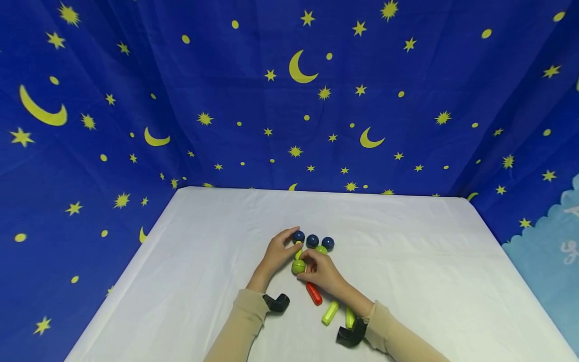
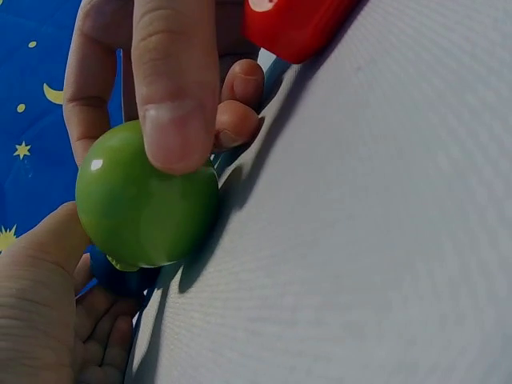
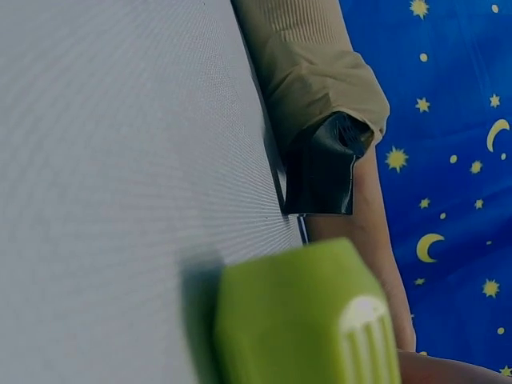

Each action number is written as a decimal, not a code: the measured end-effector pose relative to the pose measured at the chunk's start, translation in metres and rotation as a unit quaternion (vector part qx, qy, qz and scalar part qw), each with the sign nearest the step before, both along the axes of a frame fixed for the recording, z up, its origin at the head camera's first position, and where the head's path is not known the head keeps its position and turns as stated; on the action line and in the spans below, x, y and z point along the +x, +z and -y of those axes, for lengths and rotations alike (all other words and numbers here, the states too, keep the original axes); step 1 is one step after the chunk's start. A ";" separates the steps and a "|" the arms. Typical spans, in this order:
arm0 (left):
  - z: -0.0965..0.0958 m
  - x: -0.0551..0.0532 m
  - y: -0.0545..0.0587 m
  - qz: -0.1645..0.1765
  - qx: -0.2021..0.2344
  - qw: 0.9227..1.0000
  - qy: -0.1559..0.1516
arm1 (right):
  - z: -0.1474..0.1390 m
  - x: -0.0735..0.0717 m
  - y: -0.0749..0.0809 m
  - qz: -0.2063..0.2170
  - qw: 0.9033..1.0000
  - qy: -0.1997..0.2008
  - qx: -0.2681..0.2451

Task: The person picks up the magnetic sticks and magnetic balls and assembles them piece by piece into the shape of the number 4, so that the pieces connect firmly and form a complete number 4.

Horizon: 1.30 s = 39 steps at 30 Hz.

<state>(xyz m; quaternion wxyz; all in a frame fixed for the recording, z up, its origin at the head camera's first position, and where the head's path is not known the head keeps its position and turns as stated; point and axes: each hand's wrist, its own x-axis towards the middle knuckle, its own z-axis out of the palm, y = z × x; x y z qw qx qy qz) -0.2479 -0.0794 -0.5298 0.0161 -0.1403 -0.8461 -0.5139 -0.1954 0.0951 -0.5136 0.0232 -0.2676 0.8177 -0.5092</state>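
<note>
My left hand [image 1: 277,254] holds a dark blue ball [image 1: 298,236], its thumb crossing a short yellow-green rod [image 1: 298,253] just below. That rod runs from the blue ball down to a green ball [image 1: 298,267]. My right hand [image 1: 323,274] pinches the green ball between finger and thumb. Close up in the left wrist view, a right-hand digit presses on the green ball [image 2: 144,208], and the blue ball [image 2: 124,276] shows partly behind it. A red rod [image 1: 314,293] lies just below the right hand.
Two more blue balls [image 1: 312,241] and another green ball [image 1: 321,249] sit beside the hands. Yellow-green rods [image 1: 330,312] lie near the right wrist, one partly hidden by the forearm. A white cloth covers the table [image 1: 217,221]; a blue star-patterned curtain [image 1: 253,100] surrounds it.
</note>
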 end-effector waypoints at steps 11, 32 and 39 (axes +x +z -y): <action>-0.001 0.000 -0.002 -0.005 0.024 1.000 0.001 | -0.004 0.002 -0.001 -0.014 1.000 -0.013 0.001; 0.000 0.001 0.001 -0.007 0.024 1.000 0.006 | -0.016 0.006 0.036 -0.156 0.978 -0.116 -0.078; 0.000 0.001 0.002 0.001 0.023 1.000 0.003 | -0.021 0.011 0.040 -0.157 0.979 -0.106 -0.071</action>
